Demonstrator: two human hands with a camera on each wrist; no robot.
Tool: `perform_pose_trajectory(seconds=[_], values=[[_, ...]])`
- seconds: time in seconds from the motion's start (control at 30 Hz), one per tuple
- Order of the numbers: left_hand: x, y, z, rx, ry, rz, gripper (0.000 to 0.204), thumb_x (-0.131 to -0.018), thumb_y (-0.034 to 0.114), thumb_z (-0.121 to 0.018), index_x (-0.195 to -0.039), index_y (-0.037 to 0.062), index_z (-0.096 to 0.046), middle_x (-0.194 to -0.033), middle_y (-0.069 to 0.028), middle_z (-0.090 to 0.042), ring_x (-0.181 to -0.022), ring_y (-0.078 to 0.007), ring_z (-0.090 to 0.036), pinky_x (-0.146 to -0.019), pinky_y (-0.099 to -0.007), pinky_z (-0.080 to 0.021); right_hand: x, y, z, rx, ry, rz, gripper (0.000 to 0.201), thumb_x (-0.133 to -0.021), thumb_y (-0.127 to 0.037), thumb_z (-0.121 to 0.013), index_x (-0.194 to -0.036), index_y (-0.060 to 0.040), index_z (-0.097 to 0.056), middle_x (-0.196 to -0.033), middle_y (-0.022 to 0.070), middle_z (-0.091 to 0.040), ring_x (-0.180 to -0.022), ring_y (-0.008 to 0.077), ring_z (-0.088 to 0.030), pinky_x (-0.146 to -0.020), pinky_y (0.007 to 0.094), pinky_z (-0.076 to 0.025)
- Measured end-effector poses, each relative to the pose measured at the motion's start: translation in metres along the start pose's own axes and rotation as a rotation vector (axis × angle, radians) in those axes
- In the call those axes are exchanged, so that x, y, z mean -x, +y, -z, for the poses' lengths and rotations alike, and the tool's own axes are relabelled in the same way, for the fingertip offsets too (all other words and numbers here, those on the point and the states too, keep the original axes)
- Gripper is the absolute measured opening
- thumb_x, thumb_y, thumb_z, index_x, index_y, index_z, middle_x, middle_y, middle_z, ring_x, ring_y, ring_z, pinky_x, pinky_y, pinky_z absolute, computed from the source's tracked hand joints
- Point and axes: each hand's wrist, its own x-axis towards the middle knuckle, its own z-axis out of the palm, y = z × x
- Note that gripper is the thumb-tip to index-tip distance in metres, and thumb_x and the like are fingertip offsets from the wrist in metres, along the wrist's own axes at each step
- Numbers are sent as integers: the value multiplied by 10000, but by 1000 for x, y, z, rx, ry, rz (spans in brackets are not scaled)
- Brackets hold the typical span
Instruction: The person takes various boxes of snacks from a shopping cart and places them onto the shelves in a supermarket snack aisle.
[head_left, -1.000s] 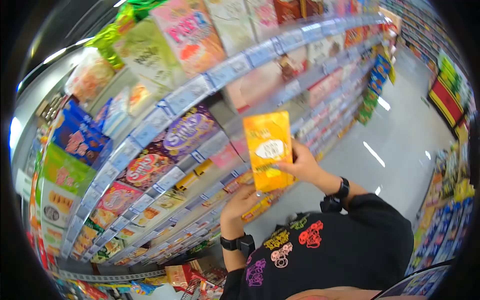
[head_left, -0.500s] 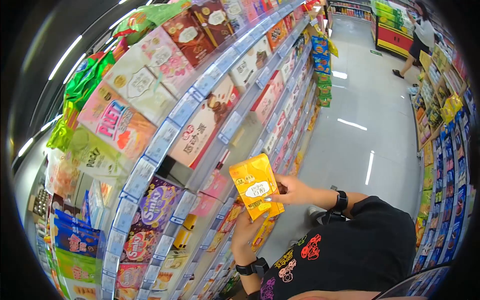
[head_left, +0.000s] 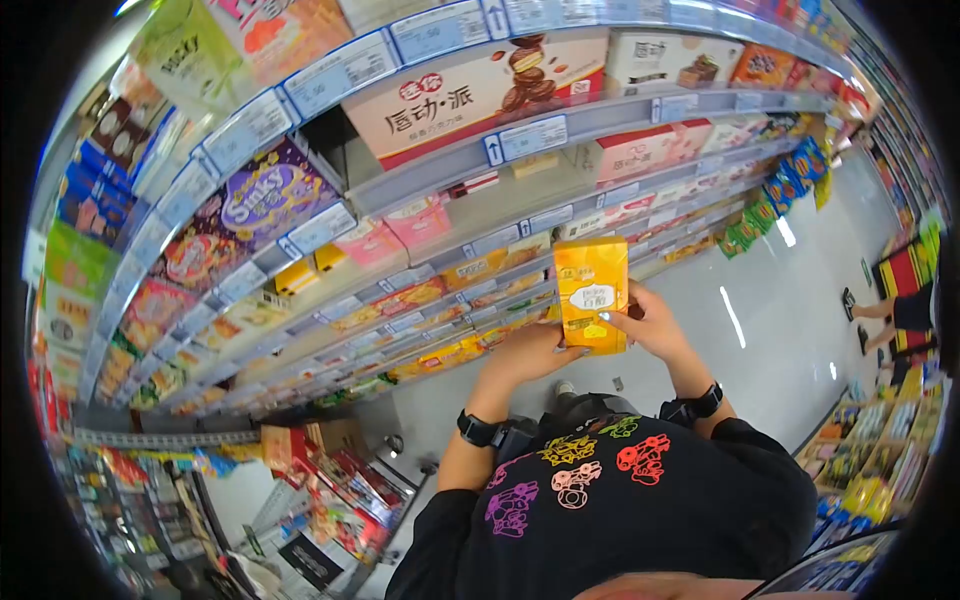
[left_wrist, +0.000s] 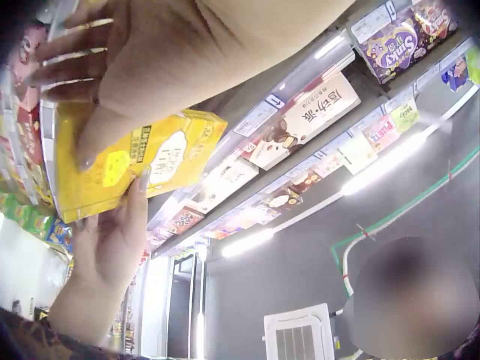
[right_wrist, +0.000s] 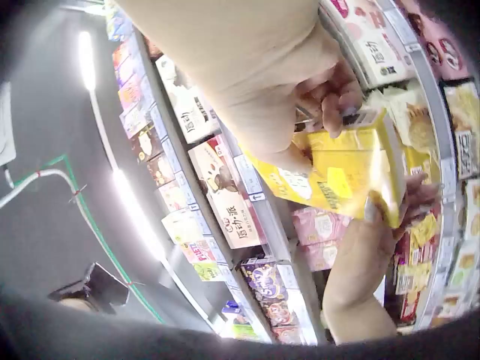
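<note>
A yellow snack box (head_left: 592, 292) with a white oval label stands upright in front of the shelves, held between both hands. My left hand (head_left: 535, 350) grips its lower left edge, with the thumb across the front. My right hand (head_left: 652, 322) wraps around the right side and back. In the left wrist view the yellow box (left_wrist: 135, 161) lies under the left hand (left_wrist: 150, 52), with the right hand (left_wrist: 112, 240) below it. The right wrist view shows the box (right_wrist: 337, 172) pinched by the right hand (right_wrist: 315, 90), with the left hand (right_wrist: 367, 255) beneath it.
Stocked shelves (head_left: 560, 125) of snack boxes with price tags curve along the left and top. The aisle floor (head_left: 790, 330) runs to the right. Another person (head_left: 900, 315) stands at the far right by the opposite shelves (head_left: 870, 470). Boxed goods (head_left: 330, 480) sit low at the left.
The head view has swung, so the shelves now arc overhead. The box stays in both hands, and the left hand has shifted from under it to its lower left edge.
</note>
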Motion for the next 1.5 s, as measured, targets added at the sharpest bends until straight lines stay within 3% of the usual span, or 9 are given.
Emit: perform_pose_trajectory(seconds=[0.13,0.23,0.47,0.57,0.73,0.93,1.13,1.23,1.5], values=[[9,-15,-15,18,253,2,383,-863,376,-501,-1024,49,-619,-916,-204,-635,-833,-370,-606,-733,-440,-478,-21,1,-1,97,-126,-70,380,-803,-146,-658,-1131,-12,-522,-873,50,-615,-662,84,-570,-564,245,-473],[26,-4,6,-8,217,226,369,-877,357,-481,-999,37,-620,-879,-210,-634,-820,-383,-603,-718,-456,-476,-41,1,-20,224,-117,129,367,-786,-139,-668,-1109,-26,-532,-777,40,-596,-566,75,-517,-527,242,-434],[74,-35,34,14,604,215,421,-895,370,-467,-931,-25,-608,-805,-252,-612,-764,-400,-599,-686,-470,-461,-69,-16,-82,335,-138,379,336,-786,-162,-663,-1061,-19,-532,-679,57,-577,-534,103,-512,-503,270,-410],[111,-46,70,-13,382,376,450,-913,370,-440,-942,-51,-594,-799,-273,-602,-791,-403,-595,-701,-471,-448,-72,-45,-129,316,-119,474,309,-798,-169,-648,-1030,-2,-531,-651,78,-571,-530,138,-529,-502,290,-417],[166,-86,95,94,493,323,437,-917,356,-431,-951,-52,-584,-833,-268,-607,-831,-409,-588,-716,-464,-444,-85,-63,-193,485,-162,544,345,-817,-223,-638,-1017,22,-502,-643,138,-582,-559,239,-593,-511,334,-441],[221,-128,123,41,674,308,386,-889,312,-496,-1047,-35,-554,-866,-265,-611,-850,-410,-585,-725,-448,-457,-99,-78,-262,426,-259,509,319,-820,-125,-600,-1085,8,-480,-893,175,-576,-739,286,-617,-636,346,-490],[239,-164,145,-53,854,338,511,-839,340,-571,-1216,11,-469,-972,-225,-609,-893,-385,-595,-723,-437,-476,-136,-61,-308,598,-79,1028,312,-808,-44,-567,-1109,-45,-486,-1127,173,-471,-1040,326,-516,-828,371,-470],[242,-176,147,-132,897,388,568,-840,353,-567,-1287,41,-406,-1069,-215,-574,-915,-382,-593,-725,-438,-482,-159,-48,-320,493,-77,1081,338,-798,-47,-580,-1120,-38,-477,-1145,177,-457,-1075,339,-486,-879,374,-450],[231,-214,146,-85,1054,319,574,-855,340,-544,-1307,33,-370,-1094,-210,-539,-916,-366,-582,-738,-435,-476,-199,-30,-345,640,-24,919,308,-817,-83,-584,-1108,-13,-512,-1105,202,-507,-1038,364,-507,-880,415,-430]])
